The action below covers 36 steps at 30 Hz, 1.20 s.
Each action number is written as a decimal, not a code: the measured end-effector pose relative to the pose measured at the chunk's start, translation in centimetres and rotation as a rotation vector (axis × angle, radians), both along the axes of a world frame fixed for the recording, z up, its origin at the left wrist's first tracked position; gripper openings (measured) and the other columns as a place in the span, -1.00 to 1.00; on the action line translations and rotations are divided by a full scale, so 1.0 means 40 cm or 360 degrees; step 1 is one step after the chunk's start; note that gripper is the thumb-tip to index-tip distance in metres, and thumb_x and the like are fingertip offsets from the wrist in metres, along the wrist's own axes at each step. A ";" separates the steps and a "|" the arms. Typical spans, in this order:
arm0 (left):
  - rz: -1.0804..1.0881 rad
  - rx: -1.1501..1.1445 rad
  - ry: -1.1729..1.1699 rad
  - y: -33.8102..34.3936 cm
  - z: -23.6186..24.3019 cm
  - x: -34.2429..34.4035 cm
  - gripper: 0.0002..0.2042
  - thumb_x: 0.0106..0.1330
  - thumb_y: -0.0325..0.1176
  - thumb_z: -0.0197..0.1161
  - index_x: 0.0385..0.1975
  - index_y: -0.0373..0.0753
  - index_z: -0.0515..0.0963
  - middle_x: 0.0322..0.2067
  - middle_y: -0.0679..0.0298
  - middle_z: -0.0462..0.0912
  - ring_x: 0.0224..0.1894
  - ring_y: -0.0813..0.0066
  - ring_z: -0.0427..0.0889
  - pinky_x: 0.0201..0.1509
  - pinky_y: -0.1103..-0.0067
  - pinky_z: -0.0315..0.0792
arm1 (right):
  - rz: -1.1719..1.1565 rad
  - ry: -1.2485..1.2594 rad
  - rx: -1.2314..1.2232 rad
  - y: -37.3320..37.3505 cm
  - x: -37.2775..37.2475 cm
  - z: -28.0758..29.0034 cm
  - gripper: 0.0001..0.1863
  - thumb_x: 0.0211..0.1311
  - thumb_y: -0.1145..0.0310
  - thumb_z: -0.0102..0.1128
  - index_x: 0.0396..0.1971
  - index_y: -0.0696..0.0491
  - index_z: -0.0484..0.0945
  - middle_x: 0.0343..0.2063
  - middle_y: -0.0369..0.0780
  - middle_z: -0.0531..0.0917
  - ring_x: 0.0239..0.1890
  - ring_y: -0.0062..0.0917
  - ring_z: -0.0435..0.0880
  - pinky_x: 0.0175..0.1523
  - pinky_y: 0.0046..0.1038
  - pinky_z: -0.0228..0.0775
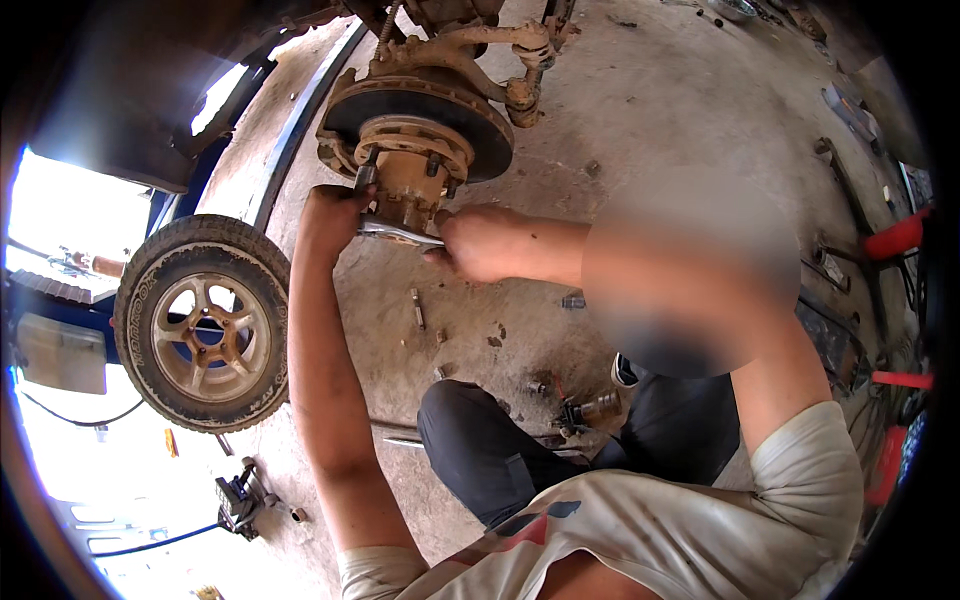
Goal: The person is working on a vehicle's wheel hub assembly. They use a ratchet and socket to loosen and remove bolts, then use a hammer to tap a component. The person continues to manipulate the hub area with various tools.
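A dusty wheel hub point(408, 185) with studs stands out from a dark brake disc point(485, 135) at the upper middle. My right hand point(478, 245) is closed round the handle end of a shiny ratchet wrench point(392, 231), just below the hub. At the tool's other end, my left hand point(335, 215) is closed round its head. A metal socket point(366, 176) rises from that end beside the hub's left side. Whether the socket sits fully on a fastener cannot be made out, and the left fingers partly hide the ratchet head.
A wheel with a tyre point(205, 325) stands left of my left forearm. Suspension arms point(470, 50) extend behind the disc. Small metal parts point(417, 310) and a power tool point(592, 410) lie on the concrete floor. Red-handled tools point(897, 236) are at the far right.
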State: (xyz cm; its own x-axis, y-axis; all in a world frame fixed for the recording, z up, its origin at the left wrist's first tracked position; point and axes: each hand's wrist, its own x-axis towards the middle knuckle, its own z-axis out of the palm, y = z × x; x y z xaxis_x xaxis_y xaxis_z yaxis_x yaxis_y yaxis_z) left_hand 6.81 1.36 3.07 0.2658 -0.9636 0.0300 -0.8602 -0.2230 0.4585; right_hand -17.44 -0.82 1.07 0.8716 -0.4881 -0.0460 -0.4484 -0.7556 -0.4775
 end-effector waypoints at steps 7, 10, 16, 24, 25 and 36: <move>0.0224 -0.0210 0.0463 -0.003 -0.017 -0.049 -0.64 0.12 -0.15 0.35 -0.46 -0.44 0.63 -0.61 0.03 0.60 -0.56 0.30 0.56 -0.36 0.41 0.41 | 0.0436 0.0289 0.0032 -0.039 -0.011 0.254 -0.67 0.09 0.30 0.07 -0.55 0.30 0.62 -0.50 0.05 0.66 -0.42 -0.21 0.68 -0.23 -0.25 0.53; 0.0318 -0.0235 0.0477 0.023 -0.025 0.004 -0.64 0.07 -0.15 0.39 -0.55 -0.43 0.61 -0.66 0.06 0.57 -0.57 0.29 0.56 -0.41 0.41 0.38 | 0.0488 0.0405 0.0055 -0.033 0.004 0.290 -0.67 0.11 0.28 0.11 -0.51 0.31 0.61 -0.52 0.02 0.65 -0.43 -0.24 0.68 -0.26 -0.27 0.52; 0.0253 -0.0027 -0.0280 -0.040 0.020 -0.102 -0.58 0.04 -0.10 0.42 -0.65 -0.42 0.56 -0.66 0.04 0.57 -0.62 0.29 0.49 -0.41 0.39 0.35 | 0.0358 -0.0029 0.0250 -0.089 -0.112 -0.041 -0.54 0.19 0.08 0.20 -0.28 0.26 0.55 -0.30 -0.02 0.66 -0.25 -0.28 0.67 -0.16 -0.33 0.50; 0.0135 -0.0053 -0.0191 0.007 0.024 0.018 -0.62 0.03 -0.09 0.38 -0.50 -0.38 0.61 -0.54 -0.03 0.64 -0.42 0.12 0.67 -0.30 0.35 0.49 | 0.0434 -0.0040 0.0937 -0.076 -0.085 0.301 -0.34 0.27 0.04 0.12 0.18 0.20 0.22 -0.33 0.00 0.64 -0.31 -0.36 0.69 -0.10 -0.31 0.50; 0.0186 -0.0062 -0.0108 0.001 0.015 0.029 -0.62 0.02 -0.09 0.38 -0.52 -0.38 0.61 -0.54 -0.02 0.65 -0.42 0.14 0.67 -0.32 0.36 0.49 | 0.0446 -0.0029 0.0804 -0.077 -0.089 0.291 -0.36 0.27 0.06 0.12 0.18 0.19 0.23 -0.32 0.00 0.64 -0.34 -0.37 0.68 -0.12 -0.33 0.50; -0.0064 0.0055 -0.0234 -0.016 0.022 -0.063 -0.59 0.33 -0.09 0.13 -0.42 -0.43 0.57 -0.49 -0.10 0.59 -0.41 -0.03 0.57 -0.22 0.34 0.40 | 0.0241 -0.0322 0.1574 -0.133 -0.158 -0.099 -0.45 0.14 0.39 0.23 0.13 0.23 0.32 -0.38 -0.11 0.64 -0.39 -0.49 0.69 -0.22 -0.48 0.54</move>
State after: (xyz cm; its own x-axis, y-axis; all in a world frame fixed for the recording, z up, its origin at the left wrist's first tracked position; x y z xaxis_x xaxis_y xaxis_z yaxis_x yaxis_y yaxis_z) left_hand 4.29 0.71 3.94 0.2220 -0.9745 0.0322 -0.9262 -0.2004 0.3194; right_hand -23.74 -6.12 -2.91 0.9572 -0.1949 -0.2139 -0.2226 -0.0236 -0.9746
